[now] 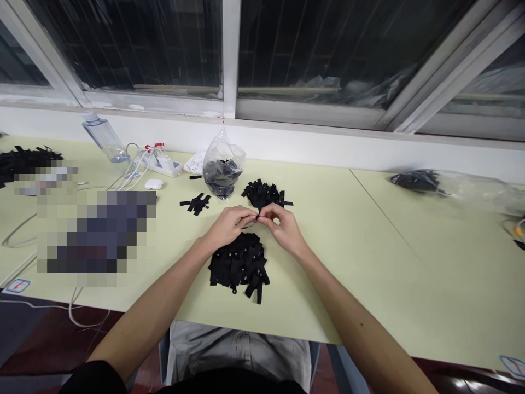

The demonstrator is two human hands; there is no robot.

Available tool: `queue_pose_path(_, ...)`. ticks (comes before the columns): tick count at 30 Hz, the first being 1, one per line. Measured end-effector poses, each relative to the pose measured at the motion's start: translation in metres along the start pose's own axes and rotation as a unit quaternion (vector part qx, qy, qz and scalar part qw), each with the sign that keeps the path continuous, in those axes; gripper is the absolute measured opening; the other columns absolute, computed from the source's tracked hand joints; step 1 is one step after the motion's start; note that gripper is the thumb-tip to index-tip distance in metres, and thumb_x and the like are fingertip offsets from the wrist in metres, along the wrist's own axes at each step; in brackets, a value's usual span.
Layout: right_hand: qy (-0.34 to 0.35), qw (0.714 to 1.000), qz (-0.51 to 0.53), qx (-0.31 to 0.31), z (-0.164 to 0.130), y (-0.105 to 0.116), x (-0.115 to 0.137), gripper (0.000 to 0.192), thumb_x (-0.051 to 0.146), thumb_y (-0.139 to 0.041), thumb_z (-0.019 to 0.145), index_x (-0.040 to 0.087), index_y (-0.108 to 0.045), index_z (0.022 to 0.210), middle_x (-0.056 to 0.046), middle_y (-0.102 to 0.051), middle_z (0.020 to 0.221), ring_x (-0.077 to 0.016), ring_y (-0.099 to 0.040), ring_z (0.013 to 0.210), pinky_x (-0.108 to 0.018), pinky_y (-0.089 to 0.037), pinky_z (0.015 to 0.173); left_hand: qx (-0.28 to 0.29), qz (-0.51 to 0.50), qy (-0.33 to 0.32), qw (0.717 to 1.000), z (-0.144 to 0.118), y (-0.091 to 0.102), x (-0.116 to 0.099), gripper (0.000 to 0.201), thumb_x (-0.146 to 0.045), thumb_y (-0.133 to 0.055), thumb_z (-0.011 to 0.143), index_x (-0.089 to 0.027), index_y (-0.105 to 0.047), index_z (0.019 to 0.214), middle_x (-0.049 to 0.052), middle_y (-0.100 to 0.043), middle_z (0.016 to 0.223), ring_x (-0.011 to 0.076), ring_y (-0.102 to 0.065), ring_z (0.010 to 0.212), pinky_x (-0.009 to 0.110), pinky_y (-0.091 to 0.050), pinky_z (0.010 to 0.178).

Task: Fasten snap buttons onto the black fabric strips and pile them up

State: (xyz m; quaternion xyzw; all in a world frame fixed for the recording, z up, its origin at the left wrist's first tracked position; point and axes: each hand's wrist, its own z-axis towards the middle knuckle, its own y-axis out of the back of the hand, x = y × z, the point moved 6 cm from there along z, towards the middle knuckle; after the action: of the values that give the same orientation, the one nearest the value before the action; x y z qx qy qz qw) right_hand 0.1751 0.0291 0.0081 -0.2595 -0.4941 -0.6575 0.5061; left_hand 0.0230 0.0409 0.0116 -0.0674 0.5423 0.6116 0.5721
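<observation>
**Both hands pinch one black label above the near pile**

Head view: the left hand (227,225) and right hand (283,227) meet fingertip to fingertip, both closed on a small black fabric label (257,217), held raised for close handling. A heap of black fabric labels (240,265) lies beneath, by the pale green tabletop's (369,246) near edge; a smaller heap (264,194) and a clear plastic bag (222,167) sit farther back.

Two bare hands, the left hand (227,225) and the right hand (283,227), meet over a pale green tabletop (348,257). Around them lie three loose heaps of small black fabric labels: one large pile (240,265) just nearer than the hands, one (264,194) just beyond them, one small cluster (196,203) beyond and to the left. Farther back stand one clear plastic bag (223,169) of black labels, one clear plastic bottle (102,138), one white power strip (164,162) and one small white earbud case (153,184).
</observation>
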Motion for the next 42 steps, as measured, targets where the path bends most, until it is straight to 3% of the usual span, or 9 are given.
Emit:
queue_pose_path(11,0.007,1.0,-0.009,0.015,0.0,0.001,0.003,0.006,0.025,-0.065,0.086,0.02,-0.063,0.083,-0.001,-0.06,0.08,-0.0151,-0.052,0.07,-0.03,-0.04,0.066,0.016,0.013,-0.008,1.0,-0.001,0.0,-0.002,0.027,-0.032,-0.044,0.099,-0.02,-0.069,0.099,0.004,-0.07,0.095,0.0177,-0.062,0.087,0.029,-0.044,0.08)
queue_pose_path(22,0.033,0.999,-0.032,0.027,-0.001,0.0,0.008,0.005,0.019,-0.063,0.087,0.021,-0.061,0.082,-0.001,-0.058,0.081,-0.0154,-0.05,0.07,-0.03,-0.041,0.066,0.026,0.023,0.001,0.999,-0.001,0.0,-0.009,0.027,-0.027,-0.043,0.096,-0.019,-0.067,0.091,0.003,-0.068,0.085,0.0168,-0.06,0.08,0.028,-0.043,0.075)
queue_pose_path(31,0.104,0.99,-0.094,0.027,-0.005,-0.004,0.016,0.012,0.01,-0.053,0.088,0.021,-0.057,0.083,-0.003,-0.056,0.081,-0.0165,-0.05,0.07,-0.031,-0.04,0.064,0.01,-0.014,0.007,1.0,-0.002,0.001,-0.009,0.023,-0.018,-0.047,0.089,-0.016,-0.067,0.077,0.001,-0.066,0.077,0.0127,-0.057,0.071,0.024,-0.042,0.071)
queue_pose_path(36,0.141,0.981,-0.126,0.036,-0.007,-0.007,0.019,0.015,0.011,-0.048,0.091,0.022,-0.056,0.085,-0.005,-0.058,0.084,-0.0198,-0.053,0.079,-0.033,-0.043,0.07,-0.001,-0.036,0.021,0.999,-0.001,0.001,-0.009,0.022,-0.018,-0.049,0.086,-0.016,-0.067,0.073,0.0,-0.066,0.075,0.0124,-0.057,0.069,0.023,-0.042,0.069)
queue_pose_path(42,0.146,0.977,-0.154,0.03,-0.008,-0.008,0.025,0.015,0.015,-0.045,0.094,0.023,-0.057,0.087,-0.007,-0.059,0.088,-0.0216,-0.055,0.082,-0.036,-0.046,0.073,-0.013,-0.072,0.053,0.996,0.0,0.0,-0.003,0.023,-0.024,-0.05,0.087,-0.016,-0.069,0.08,0.001,-0.068,0.077,0.0154,-0.06,0.075,0.025,-0.045,0.073)
